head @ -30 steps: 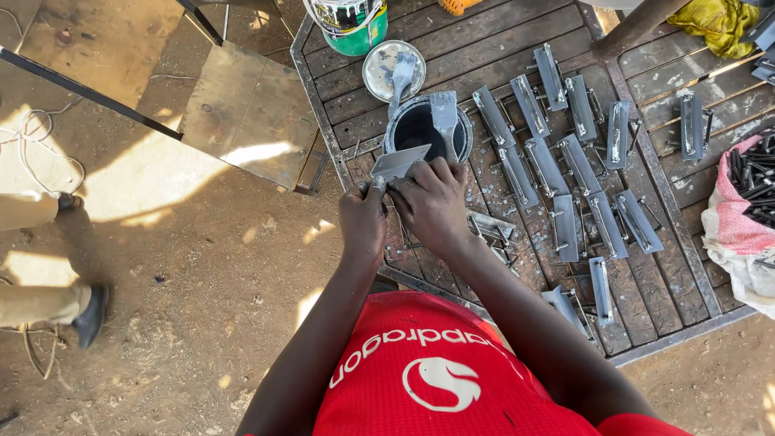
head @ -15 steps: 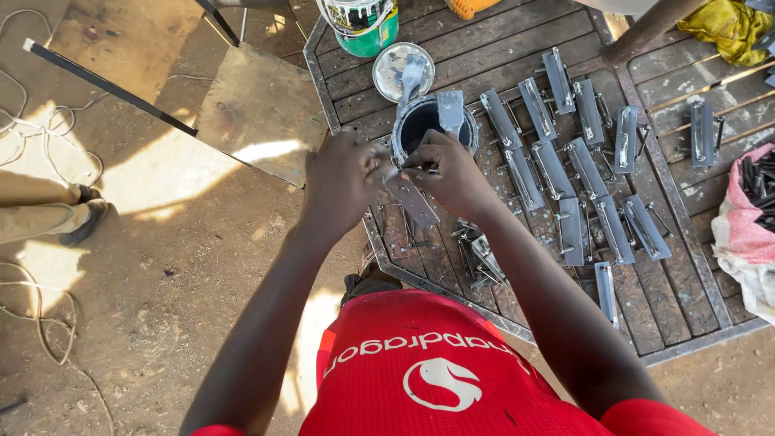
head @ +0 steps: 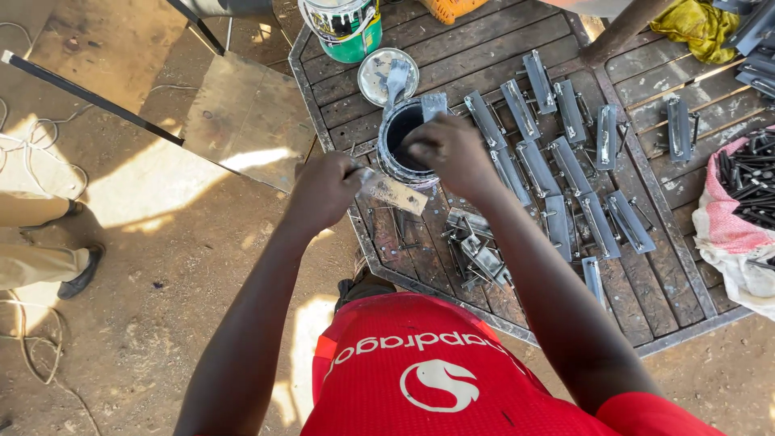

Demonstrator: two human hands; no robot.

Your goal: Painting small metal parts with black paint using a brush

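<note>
View from above of a person in a red shirt working at a slatted metal table. The left hand is clenched around one end of a flat grey metal bracket, which it holds just in front of a small black paint tin standing on the table. The right hand hovers over the rim of the tin, fingers pinched together; what it grips is hidden. Behind the tin lies one round lid with a tool resting across it, and beyond that stands one larger green-and-white bucket. To the right, about a dozen painted brackets lie in rows on the slats, two more lie apart farther right, and a small heap of unpainted brackets sits near the table's front edge. A pink-and-white sack of dark rods stands at the right margin. One shoe of another person shows on the dirt floor at left.
</note>
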